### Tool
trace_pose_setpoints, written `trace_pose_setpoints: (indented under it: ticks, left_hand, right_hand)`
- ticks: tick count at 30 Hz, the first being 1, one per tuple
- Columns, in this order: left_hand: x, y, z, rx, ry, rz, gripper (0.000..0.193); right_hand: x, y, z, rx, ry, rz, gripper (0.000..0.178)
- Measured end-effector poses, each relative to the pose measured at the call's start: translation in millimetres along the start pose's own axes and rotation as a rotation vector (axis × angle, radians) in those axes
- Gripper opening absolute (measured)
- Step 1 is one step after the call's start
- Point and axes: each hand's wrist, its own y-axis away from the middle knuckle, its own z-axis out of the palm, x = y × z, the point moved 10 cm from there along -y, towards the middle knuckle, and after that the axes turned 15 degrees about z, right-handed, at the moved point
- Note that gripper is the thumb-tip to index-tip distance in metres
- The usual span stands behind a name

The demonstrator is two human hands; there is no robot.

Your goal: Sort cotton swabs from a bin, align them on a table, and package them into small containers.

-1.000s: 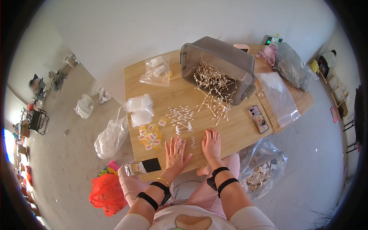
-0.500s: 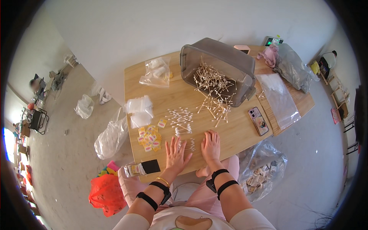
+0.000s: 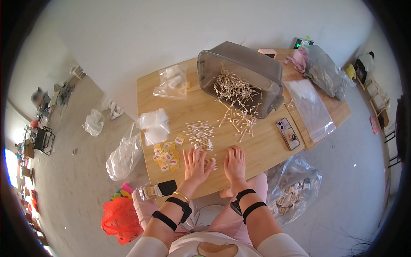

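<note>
My left hand (image 3: 196, 166) lies palm down on the near part of the wooden table, fingers apart. It partly covers a small row of cotton swabs (image 3: 211, 163), whose tips show past its thumb. To the right of that row, my right hand (image 3: 234, 163) rests flat with its fingers stretched out, holding nothing. Just beyond the left fingertips is a larger group of cotton swabs (image 3: 199, 130), lined up roughly side by side. Yellow-and-white paper labels (image 3: 168, 156) lie in a heap left of my left hand.
A grey plastic tub (image 3: 239, 55) lies tipped on its side, loose swabs (image 3: 235, 90) spilling out. Clear bags (image 3: 154, 124) sit at left, a phone (image 3: 287, 133) at right. A flat plastic bag (image 3: 310, 111) lies farther right. Below the table's right edge stands a filled clear bag (image 3: 295, 192).
My left hand has slid slightly forward, its fingertips nearer the larger swab group, and it covers more of the small row. The right hand has barely moved. The view has shifted a little.
</note>
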Motion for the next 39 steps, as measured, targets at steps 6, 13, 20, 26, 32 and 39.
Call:
trace_pose_setpoints:
  ticks: [6, 13, 20, 26, 32, 39]
  left_hand:
    - [17.5, 19.1, 12.4, -0.007, 0.033, 0.039, 0.062]
    - [27.0, 33.1, 29.1, -0.239, -0.074, 0.085, 0.087]
    - [-3.5, 54.0, 7.4, -0.13, -0.054, -0.083, 0.09]
    - [1.9, 54.5, 28.8, -0.203, -0.023, -0.11, 0.095]
    - [14.9, 47.9, 33.9, -0.123, 0.001, -0.104, 0.096]
    - [26.1, 41.6, 32.5, -0.201, -0.014, 0.026, 0.085]
  right_hand:
    - [2.0, 0.2, 0.8, -0.003, -0.025, 0.0, 0.033]
    - [8.2, -2.7, 2.6, -0.08, -0.103, -0.008, 0.04]
    - [-25.6, 46.9, 16.9, -0.4, 0.007, -0.268, 0.076]
    - [-31.0, 54.6, 29.9, -0.377, 0.083, -0.288, 0.084]
    - [-24.5, 56.9, 44.1, -0.325, 0.195, -0.329, 0.087]
    - [-29.3, 57.5, 46.4, -0.306, 0.205, -0.326, 0.086]
